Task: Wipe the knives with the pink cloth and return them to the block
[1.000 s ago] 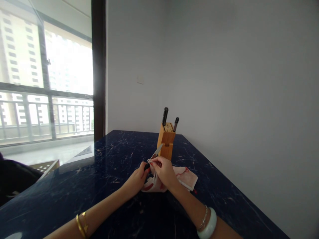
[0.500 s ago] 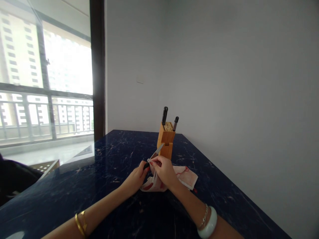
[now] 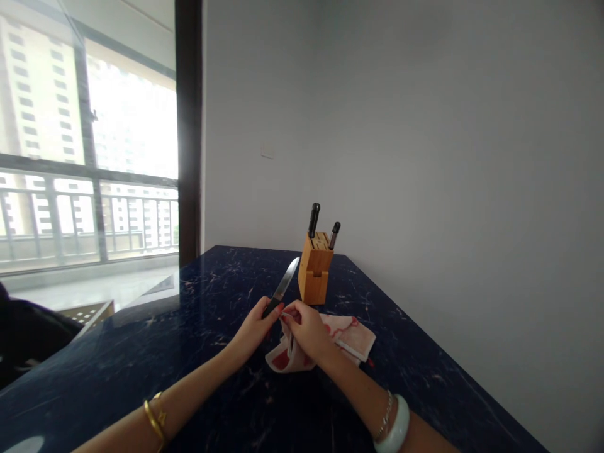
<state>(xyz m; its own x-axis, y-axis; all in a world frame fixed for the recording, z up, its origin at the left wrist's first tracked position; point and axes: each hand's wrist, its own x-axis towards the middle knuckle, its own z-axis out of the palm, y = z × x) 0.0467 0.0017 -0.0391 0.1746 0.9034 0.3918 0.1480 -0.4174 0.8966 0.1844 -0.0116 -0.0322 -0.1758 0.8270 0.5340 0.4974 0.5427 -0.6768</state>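
My left hand (image 3: 255, 328) is closed round the black handle of a knife (image 3: 284, 285), whose bare blade points up and away toward the wooden knife block (image 3: 314, 274). My right hand (image 3: 306, 330) sits just right of it, fingers pinched on a white cloth with red marks (image 3: 349, 336) that lies partly on the dark blue marble table (image 3: 198, 352). The block stands upright behind the hands with two black handles sticking out of it.
A grey wall runs along the table's right and far sides. A large window with a dark frame and a balcony railing fills the left. Something dark sits at the far left edge beyond the table.
The knife blade has come out of the cloth and now shows bare, shifted slightly left. My right hand has dropped a little with the cloth.
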